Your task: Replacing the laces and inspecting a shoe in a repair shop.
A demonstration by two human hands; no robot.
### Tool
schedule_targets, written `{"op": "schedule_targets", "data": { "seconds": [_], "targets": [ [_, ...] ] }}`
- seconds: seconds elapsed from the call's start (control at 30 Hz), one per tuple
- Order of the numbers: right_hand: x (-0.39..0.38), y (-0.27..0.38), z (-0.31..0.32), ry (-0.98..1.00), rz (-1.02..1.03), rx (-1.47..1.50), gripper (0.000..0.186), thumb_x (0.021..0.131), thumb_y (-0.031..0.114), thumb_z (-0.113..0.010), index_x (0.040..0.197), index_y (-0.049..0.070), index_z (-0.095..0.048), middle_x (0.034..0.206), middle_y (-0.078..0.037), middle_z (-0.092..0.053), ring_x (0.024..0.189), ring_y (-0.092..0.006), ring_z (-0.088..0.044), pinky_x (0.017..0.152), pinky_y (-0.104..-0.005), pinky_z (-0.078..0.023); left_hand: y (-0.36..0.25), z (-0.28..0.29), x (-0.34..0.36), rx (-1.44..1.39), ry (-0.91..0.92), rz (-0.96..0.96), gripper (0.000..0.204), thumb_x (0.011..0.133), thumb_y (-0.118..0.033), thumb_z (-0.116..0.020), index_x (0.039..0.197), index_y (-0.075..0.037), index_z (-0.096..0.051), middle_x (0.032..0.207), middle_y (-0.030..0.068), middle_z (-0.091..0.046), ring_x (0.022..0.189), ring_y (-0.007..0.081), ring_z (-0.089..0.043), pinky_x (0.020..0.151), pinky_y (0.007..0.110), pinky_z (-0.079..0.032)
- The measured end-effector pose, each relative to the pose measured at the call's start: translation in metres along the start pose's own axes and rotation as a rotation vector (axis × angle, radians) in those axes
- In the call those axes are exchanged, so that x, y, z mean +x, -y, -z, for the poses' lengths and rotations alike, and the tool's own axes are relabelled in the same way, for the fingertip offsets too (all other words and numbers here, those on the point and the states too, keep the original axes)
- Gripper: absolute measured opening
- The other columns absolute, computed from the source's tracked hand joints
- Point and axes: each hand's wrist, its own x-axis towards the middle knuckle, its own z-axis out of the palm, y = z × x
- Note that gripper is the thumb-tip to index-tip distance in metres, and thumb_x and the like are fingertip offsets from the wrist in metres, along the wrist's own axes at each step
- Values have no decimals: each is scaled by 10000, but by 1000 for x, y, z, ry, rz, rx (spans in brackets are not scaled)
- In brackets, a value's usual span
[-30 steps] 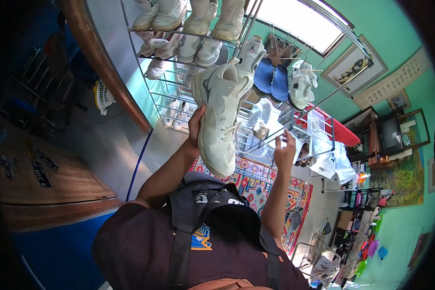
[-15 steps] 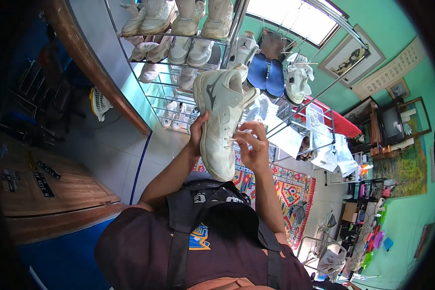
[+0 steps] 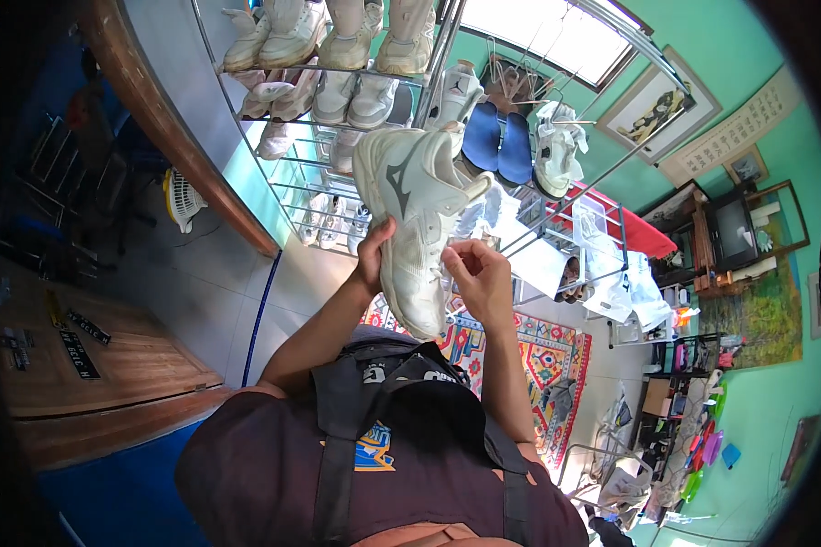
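A white sneaker (image 3: 412,232) with a dark emblem on its side hangs in front of me, toe down and heel up. My left hand (image 3: 374,255) is closed around its left side near the sole and bears it. At the laced front, my right hand (image 3: 483,281) has thumb and forefinger pinched on the white shoelace (image 3: 443,271). The exact bit of lace between those fingertips is partly hidden. The shoe's collar and tongue point up and to the right.
A metal rack (image 3: 333,66) ahead carries several pairs of white shoes. Blue slippers (image 3: 497,141) and another white sneaker (image 3: 556,159) rest on its right part. A patterned rug (image 3: 543,365) lies below, and a wooden cabinet (image 3: 110,365) stands at left.
The sneaker has tilted, its sole side turning slightly more toward the left. My right hand has rotated, its back now facing up more, with its fingers still at the lace.
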Motion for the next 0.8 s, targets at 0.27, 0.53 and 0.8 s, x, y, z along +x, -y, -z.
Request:
{"op": "schedule_targets", "data": {
  "seconds": [0.27, 0.53, 0.8],
  "targets": [
    [-8, 11, -12, -108, 305, -305, 28, 860, -8, -654, 864, -35, -650, 791, -134, -609, 699, -243, -594, 638, -328, -469, -6, 17, 15, 57, 14, -55, 677, 914, -395, -643, 1421, 1, -433, 1231, 155, -642, 1060, 280, -680, 928, 420, -568],
    [-45, 25, 28, 482, 461, 304, 67, 773, 9, -636, 838, -3, -626, 824, -132, -613, 818, -295, -582, 824, -408, -462, -22, 44, 14, 21, -64, -106, 660, 918, -418, -628, 1405, -5, -460, 1198, 177, -650, 1016, 328, -679, 892, 477, -568],
    [-65, 55, 49, 684, 536, 334, 119, 801, 99, -725, 874, 6, -720, 798, -79, -663, 743, -218, -652, 978, -489, -444, -14, 53, 22, -27, -61, -102, 660, 937, -469, -592, 1403, -19, -467, 1164, 171, -664, 952, 322, -694, 826, 470, -583]
  ]
}}
